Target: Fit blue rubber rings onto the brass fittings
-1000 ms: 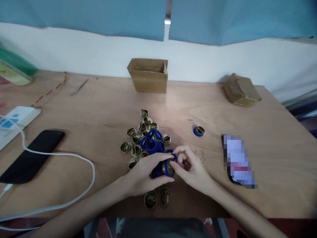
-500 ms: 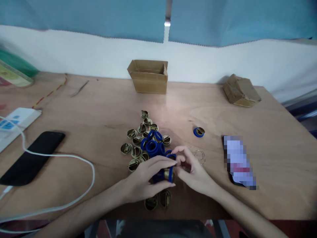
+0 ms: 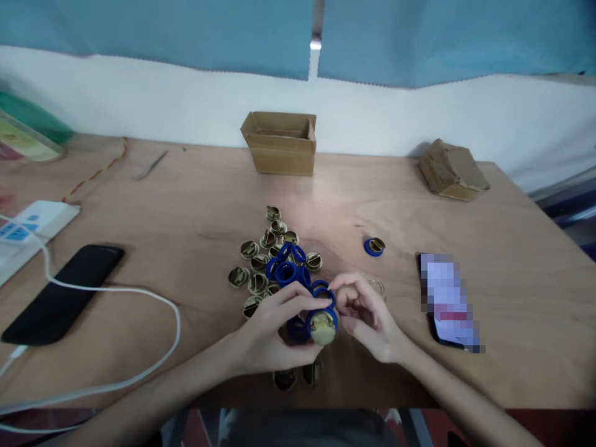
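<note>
My left hand (image 3: 265, 332) pinches a round brass cap (image 3: 323, 327) with a blue ring around it, its flat face turned towards me. My right hand (image 3: 367, 316) is curled beside the cap, thumb and forefinger pinched near its upper right edge. Just beyond my hands lies a pile of brass caps (image 3: 254, 267) with several loose blue rings (image 3: 286, 270) on top. Two more brass caps (image 3: 295, 377) sit below my left hand. One cap fitted with a blue ring (image 3: 374, 246) lies apart to the right.
An open cardboard box (image 3: 279, 143) stands at the back of the wooden table (image 3: 186, 198), a crumpled box (image 3: 454, 169) at the back right. A black phone (image 3: 60, 292) with a white cable (image 3: 139, 298) lies left, another phone (image 3: 449, 304) right. Clear rings (image 3: 377, 287) lie by my right hand.
My left hand has turned the ringed cap from edge-on until its flat face points at me. My right hand has drawn back slightly to the right.
</note>
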A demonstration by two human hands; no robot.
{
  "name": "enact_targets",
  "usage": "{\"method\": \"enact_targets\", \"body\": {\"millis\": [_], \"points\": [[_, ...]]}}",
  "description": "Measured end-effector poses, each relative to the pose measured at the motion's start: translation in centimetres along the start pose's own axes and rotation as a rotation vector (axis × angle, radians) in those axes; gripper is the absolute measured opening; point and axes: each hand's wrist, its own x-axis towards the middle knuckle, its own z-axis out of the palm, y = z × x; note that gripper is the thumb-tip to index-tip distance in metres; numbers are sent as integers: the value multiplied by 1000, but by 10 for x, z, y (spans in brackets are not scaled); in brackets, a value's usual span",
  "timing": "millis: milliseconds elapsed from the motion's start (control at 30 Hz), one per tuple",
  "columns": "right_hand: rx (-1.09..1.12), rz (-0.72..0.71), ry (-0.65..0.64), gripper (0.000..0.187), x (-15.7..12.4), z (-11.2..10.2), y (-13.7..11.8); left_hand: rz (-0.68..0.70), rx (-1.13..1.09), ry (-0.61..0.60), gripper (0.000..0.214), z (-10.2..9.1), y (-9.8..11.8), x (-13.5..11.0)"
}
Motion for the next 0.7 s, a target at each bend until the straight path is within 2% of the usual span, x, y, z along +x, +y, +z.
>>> {"method": "enact_targets", "body": {"millis": [167, 367, 467, 567, 633, 700], "points": [[-195, -153, 27, 35, -1, 3, -4, -31, 12, 19, 46, -1, 5, 7], [-358, -303, 160, 12, 5, 10, -2, -1, 108, -16, 45, 1, -3, 0], [-441, -347, 186, 11, 8, 5, -5, -8, 133, -27, 51, 3, -7, -3], [-551, -300, 285, 14, 9, -7, -10, -40, 155, -40, 58, 3, -10, -4], [-649, -201, 438, 17, 10, -17, -11, -38, 203, -43, 54, 2, -13, -3], [-761, -95, 586, 20, 11, -28, -8, 30, 307, -36, 43, 0, -16, -2]]}}
